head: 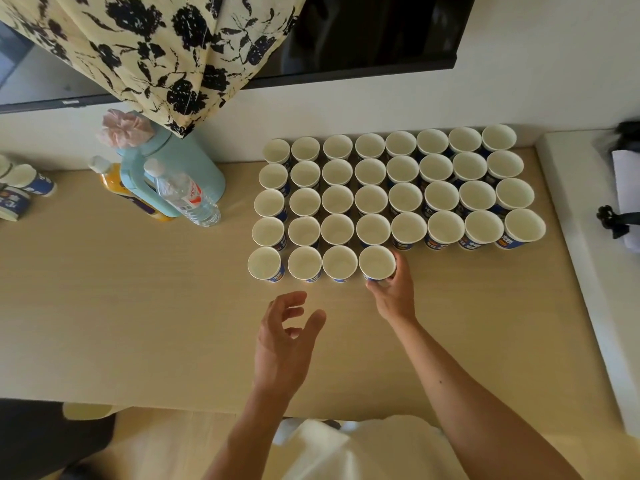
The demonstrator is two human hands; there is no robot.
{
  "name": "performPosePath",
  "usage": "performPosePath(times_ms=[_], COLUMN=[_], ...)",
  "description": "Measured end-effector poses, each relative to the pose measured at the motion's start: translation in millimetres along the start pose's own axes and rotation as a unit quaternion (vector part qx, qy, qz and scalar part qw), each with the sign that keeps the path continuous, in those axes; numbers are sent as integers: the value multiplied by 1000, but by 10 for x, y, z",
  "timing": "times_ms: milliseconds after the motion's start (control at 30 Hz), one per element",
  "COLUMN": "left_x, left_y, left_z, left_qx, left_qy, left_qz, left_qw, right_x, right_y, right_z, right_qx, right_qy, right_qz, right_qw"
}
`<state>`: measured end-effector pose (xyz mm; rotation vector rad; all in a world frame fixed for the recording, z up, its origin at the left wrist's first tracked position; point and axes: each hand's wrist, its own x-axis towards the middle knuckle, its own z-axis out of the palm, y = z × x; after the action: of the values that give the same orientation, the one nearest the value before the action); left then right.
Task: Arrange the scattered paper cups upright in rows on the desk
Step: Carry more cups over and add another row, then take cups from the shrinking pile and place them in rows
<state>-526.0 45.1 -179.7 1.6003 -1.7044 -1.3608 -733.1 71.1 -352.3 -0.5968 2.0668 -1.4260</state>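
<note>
A pale wooden surface point(138, 306) runs along a white wall, under a dark screen point(374, 32) partly draped with a flowered cloth point(156, 57).

The right grip point(394, 292) has its fingers curled round the fourth cup point(376, 263) of the front row. That cup stands upright with its base on or just above the surface, touching or almost touching the third cup on the grip's left. Beyond the grip, toward the wall, stands the finished block of cups point(370, 199): four full rows, mouths up. The front row stops at the held cup, so the bare wood just right of this grip is the next slot, in front of the fifth cup point(408, 230) of the row behind.

The left grip point(280, 341) is released, fingers spread and loosely bent, holding nothing. It hovers on the near side of the front row, left of the right grip.

The loose cups point(31, 183) lie well away to the left of both grips, past a teal jug point(173, 174) and a clear water bottle point(187, 199). At least one is on its side, its long axis roughly left to right along the surface. The left grip is plainly the nearer. The next fetch probably falls to it: a long sideways reach, then tipping the cup upright and carrying it across to the slot.
</note>
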Motion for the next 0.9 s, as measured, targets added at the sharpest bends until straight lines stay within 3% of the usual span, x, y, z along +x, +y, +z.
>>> performPosePath(times_ms=[133,233,400,533,667,900], left_x=[-4,0,-12,-59,-153,-536], left_y=[-1,-2,30,84,80,-261], left_z=[8,-11,-134,-348,-670,-1702], left_qx=[-6,-17,-59,-93,-130,-165], left_qy=[-1,6,37,73,101,177], left_qz=[-7,-15,-24,-11,-1,16], left_qw=[1000,1000,997,993,986,970], right_x=[-69,-273,-639,-836,-1014,-1755], right_y=[-45,-147,-590,-1104,-1533,-2078], right_z=[-30,-112,-217,-60,294,1200], right_qx=[-5,-4,37,70,82,82], right_qy=[13,74,122,76,-26,-162], right_qz=[36,80,42,-32,-76,-127], right_qw=[999,994,991,994,993,975])
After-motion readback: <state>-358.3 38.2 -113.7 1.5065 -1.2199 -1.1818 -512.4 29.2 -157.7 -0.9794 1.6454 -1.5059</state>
